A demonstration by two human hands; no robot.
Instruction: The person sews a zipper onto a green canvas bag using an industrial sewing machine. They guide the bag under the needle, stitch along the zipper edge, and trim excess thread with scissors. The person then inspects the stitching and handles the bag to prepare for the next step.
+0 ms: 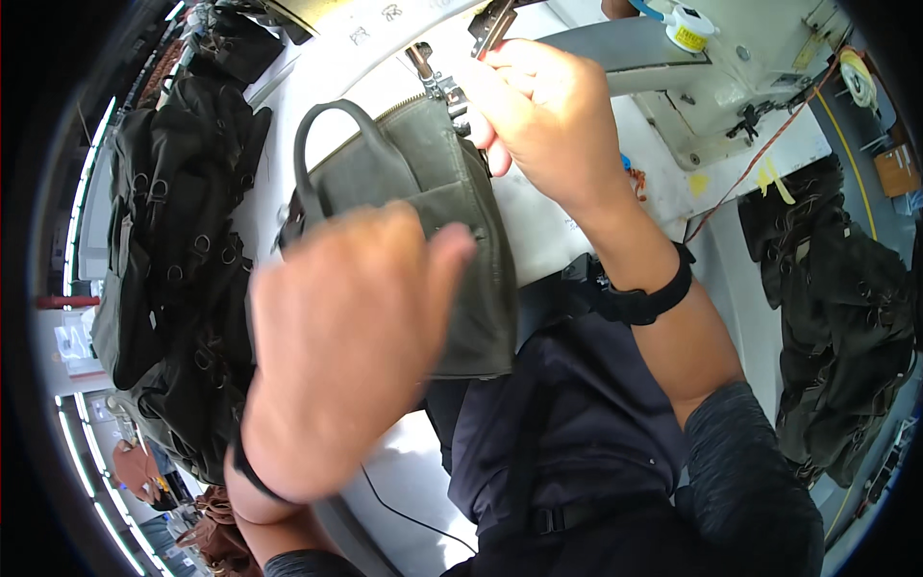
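A dark olive-green leather handbag (437,212) with a looped handle and a zipped top edge lies in front of me, its upper corner at the sewing machine's needle and presser foot (442,88). My left hand (346,308) hovers over the bag, smeared by motion; its thumb sticks out while the other fingers are hard to make out. Beside the needle, my right hand (553,120) has its fingers curled next to a dark metal piece (493,27). Whether it grips that piece or another small thing is hidden behind the fingers.
Several similar dark bags with metal rings (183,231) are piled at the left. More dark bags (836,308) hang at the right. A white round container with a blue tube (689,29) stands on the machine. An orange cord (769,144) crosses the white worktop's (711,183) right end.
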